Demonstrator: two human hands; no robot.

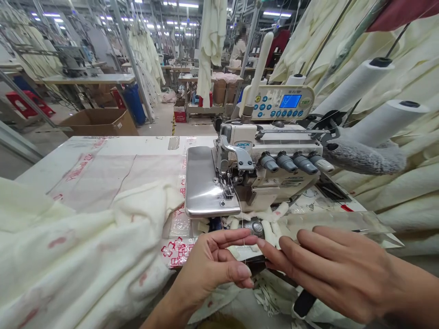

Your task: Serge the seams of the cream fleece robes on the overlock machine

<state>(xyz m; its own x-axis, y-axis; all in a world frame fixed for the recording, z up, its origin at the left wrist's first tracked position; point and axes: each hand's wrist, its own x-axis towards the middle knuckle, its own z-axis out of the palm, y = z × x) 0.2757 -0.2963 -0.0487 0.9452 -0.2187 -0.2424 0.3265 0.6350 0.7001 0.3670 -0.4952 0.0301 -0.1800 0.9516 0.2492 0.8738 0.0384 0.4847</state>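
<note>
My left hand [219, 260] is in front of the sewing machine, its index and middle fingers stretched over the thumb. A fine white thread [242, 212] runs down from the needle area of the overlock sewing machine [240, 141] to these fingers, and the thumb and fingers close around it. My right hand [325, 269] comes in from the right, back of the hand up and fingers bent. Its index fingertip meets the left fingertips; its thumb and anything it pinches are hidden. Cream fabric [113, 246] with reddish marks lies heaped beside my left hand.
White thread cones [387, 119] and hanging cream garments stand at the right. A control panel [281, 101] tops the machine. Cream scraps [274, 228] lie below its metal plate [202, 183]. A black handle-like object [304, 302] shows under my right hand. A cardboard box [99, 122] sits beyond the table.
</note>
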